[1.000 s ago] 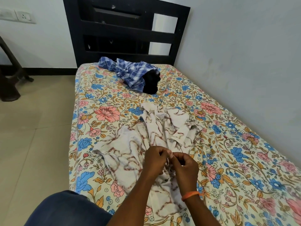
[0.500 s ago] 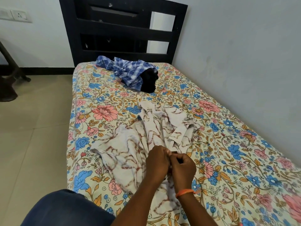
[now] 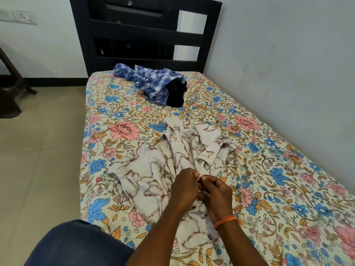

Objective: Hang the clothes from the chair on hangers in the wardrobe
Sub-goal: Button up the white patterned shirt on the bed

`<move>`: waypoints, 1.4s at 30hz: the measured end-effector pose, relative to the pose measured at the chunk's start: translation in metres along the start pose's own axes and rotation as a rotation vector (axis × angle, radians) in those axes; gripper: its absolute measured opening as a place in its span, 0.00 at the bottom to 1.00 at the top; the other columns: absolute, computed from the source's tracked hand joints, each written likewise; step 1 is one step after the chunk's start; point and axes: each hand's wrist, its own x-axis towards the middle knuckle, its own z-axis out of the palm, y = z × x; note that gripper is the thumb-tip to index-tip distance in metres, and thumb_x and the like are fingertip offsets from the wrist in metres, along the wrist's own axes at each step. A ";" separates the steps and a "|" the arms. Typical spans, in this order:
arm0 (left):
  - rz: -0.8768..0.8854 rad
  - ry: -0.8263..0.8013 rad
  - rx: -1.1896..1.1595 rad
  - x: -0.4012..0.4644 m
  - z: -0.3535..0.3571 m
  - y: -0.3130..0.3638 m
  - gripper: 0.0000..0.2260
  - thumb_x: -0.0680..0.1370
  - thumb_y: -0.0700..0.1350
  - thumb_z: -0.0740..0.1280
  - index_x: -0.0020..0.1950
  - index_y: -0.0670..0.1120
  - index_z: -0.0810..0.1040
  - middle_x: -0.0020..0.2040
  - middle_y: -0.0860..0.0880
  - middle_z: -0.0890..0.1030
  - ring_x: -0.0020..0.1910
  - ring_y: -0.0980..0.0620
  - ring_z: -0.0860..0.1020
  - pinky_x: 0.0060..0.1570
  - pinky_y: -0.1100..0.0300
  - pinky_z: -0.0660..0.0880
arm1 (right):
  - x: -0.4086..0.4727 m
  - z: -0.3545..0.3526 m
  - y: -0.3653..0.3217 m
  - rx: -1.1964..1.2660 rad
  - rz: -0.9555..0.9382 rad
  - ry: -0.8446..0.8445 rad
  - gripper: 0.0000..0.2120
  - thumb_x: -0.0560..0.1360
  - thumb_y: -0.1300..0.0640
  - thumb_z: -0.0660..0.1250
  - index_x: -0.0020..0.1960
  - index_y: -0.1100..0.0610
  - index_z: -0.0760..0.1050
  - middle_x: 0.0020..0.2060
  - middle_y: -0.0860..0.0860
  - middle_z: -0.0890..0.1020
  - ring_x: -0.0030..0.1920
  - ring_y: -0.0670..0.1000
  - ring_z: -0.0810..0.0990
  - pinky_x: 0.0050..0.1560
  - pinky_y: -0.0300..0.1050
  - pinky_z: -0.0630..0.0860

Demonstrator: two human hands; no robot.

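A white shirt with brown marbled lines (image 3: 169, 169) lies crumpled on the bed (image 3: 269, 169), near the middle of the flowered bedsheet and a little toward the near end. Its collar part points to the far side and one sleeve spreads to the left edge of the mattress. Both hands are over the near part of this shirt and they touch each other. The left hand (image 3: 185, 189) has its fingers curled, and its grip pinches a small bit of the shirt's cloth between thumb and fingertips. The right hand (image 3: 218, 196) is just beside it, fingers also curled, and its grip pinches the same place of the cloth from the other side; what exactly is between the fingertips is too small to tell. On the right wrist there is an orange band (image 3: 225, 221). At the far end of the bed, close to the dark headboard (image 3: 146, 33), lies a blue checked shirt (image 3: 149, 81) in a heap, and a black garment (image 3: 175, 93) touches it on its right side. These two are well apart from the white shirt. The bed stands along a pale wall (image 3: 288, 64) on the right. On the left is a tiled floor (image 3: 38, 150), with part of a dark chair (image 3: 9, 93) at the left edge and a wall socket (image 3: 23, 16) above it. At the bottom, a knee in blue cloth (image 3: 76, 244) is seen.
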 end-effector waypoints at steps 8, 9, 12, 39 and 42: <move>0.001 0.070 0.018 -0.004 0.006 0.000 0.09 0.83 0.50 0.59 0.47 0.51 0.76 0.42 0.54 0.77 0.46 0.49 0.79 0.48 0.53 0.74 | 0.013 -0.007 -0.001 -0.057 0.017 -0.065 0.07 0.77 0.64 0.68 0.50 0.68 0.80 0.33 0.60 0.80 0.31 0.53 0.79 0.34 0.47 0.81; 0.004 0.064 -0.010 -0.004 0.006 0.000 0.08 0.83 0.49 0.59 0.46 0.51 0.75 0.41 0.54 0.76 0.46 0.49 0.79 0.48 0.53 0.74 | 0.014 -0.006 -0.001 -0.059 0.026 -0.073 0.07 0.78 0.63 0.67 0.50 0.68 0.80 0.33 0.60 0.79 0.31 0.53 0.79 0.35 0.48 0.81; 0.008 0.049 -0.097 -0.002 0.004 -0.002 0.09 0.82 0.48 0.60 0.43 0.51 0.74 0.38 0.54 0.76 0.42 0.50 0.77 0.46 0.54 0.74 | 0.017 -0.003 -0.001 0.010 0.101 -0.118 0.07 0.80 0.64 0.64 0.49 0.67 0.78 0.32 0.59 0.76 0.30 0.53 0.76 0.31 0.45 0.78; 0.004 0.021 0.023 -0.011 0.000 -0.013 0.10 0.79 0.50 0.65 0.39 0.55 0.71 0.38 0.57 0.75 0.41 0.57 0.75 0.51 0.53 0.72 | 0.020 -0.028 -0.002 -0.188 0.081 0.043 0.07 0.74 0.62 0.73 0.47 0.67 0.81 0.32 0.60 0.79 0.26 0.53 0.74 0.27 0.42 0.73; 0.085 0.056 0.054 -0.017 -0.001 -0.016 0.07 0.76 0.48 0.68 0.43 0.56 0.71 0.44 0.57 0.75 0.49 0.55 0.77 0.54 0.51 0.68 | 0.026 -0.032 -0.010 -0.255 -0.008 0.200 0.07 0.75 0.62 0.72 0.45 0.68 0.79 0.30 0.59 0.79 0.25 0.53 0.73 0.25 0.41 0.71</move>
